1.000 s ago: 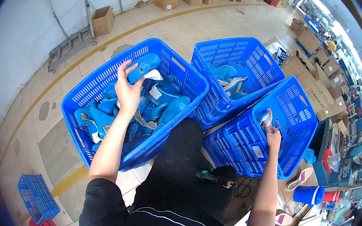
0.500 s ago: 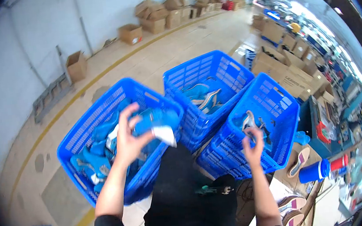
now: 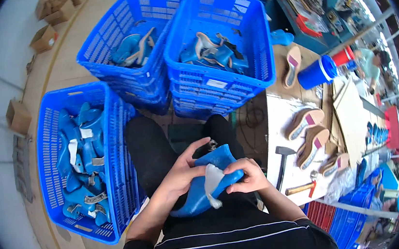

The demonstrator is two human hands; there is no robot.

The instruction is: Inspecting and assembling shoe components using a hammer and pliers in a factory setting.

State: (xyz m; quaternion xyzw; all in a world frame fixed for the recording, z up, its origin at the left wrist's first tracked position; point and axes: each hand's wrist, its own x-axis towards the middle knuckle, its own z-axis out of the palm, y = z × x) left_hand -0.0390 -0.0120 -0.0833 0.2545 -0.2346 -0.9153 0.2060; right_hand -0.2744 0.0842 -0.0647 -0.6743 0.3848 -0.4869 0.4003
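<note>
Over my lap I hold a blue plastic shoe last point(image 3: 193, 200) with both hands. A crumpled white strip point(image 3: 212, 184) of cloth-like material lies across it. My left hand point(image 3: 180, 176) is closed on the last from the left, its thumb by the strip and its index finger raised. From the right, my right hand point(image 3: 249, 176) pinches the last's narrow end near the strip. Beside my left knee stands a blue crate point(image 3: 109, 148) filled with similar lasts point(image 3: 96, 147), several with white or grey pieces on them.
Two stacks of blue crates point(image 3: 222, 87) stand ahead, with blue lasts and beige-edged pieces inside. At right, a white table point(image 3: 273, 138) carries shoe soles point(image 3: 313, 146), a black hammer point(image 3: 282, 164), a wooden-handled hammer point(image 3: 300, 190) and a blue jug point(image 3: 317, 73). Cardboard boxes point(image 3: 44, 38) line the wall.
My view has turned down and right. The last in my left hand has come from over the left crate to my lap. My right hand has left the right crate and now grips it too.
</note>
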